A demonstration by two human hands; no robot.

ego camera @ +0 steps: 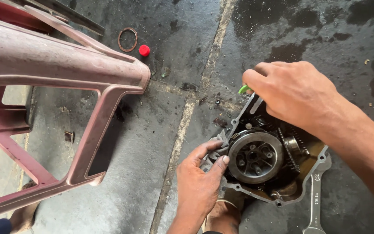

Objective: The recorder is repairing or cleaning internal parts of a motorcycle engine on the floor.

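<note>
Fingers (pixel 215 162) of our left hand (pixel 200 182) pinch a grey rag (pixel 216 145) against the rim of the round clutch (pixel 255 157) in the open engine case (pixel 278 151) on the floor (pixel 152 130). Just above them, our right hand (pixel 293 93) curls tight around a green-handled tool (pixel 244 89). A spanner (pixel 315 199) lies right of the case; a pink plastic chair (pixel 66 86) stands well left.

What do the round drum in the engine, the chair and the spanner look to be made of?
Round drum: bare grey metal, dull and oily, apparently cast or machined. Chair: moulded plastic, faded reddish-brown, scuffed. Spanner: shiny steel, probably plated, given its bright sheen.
</note>
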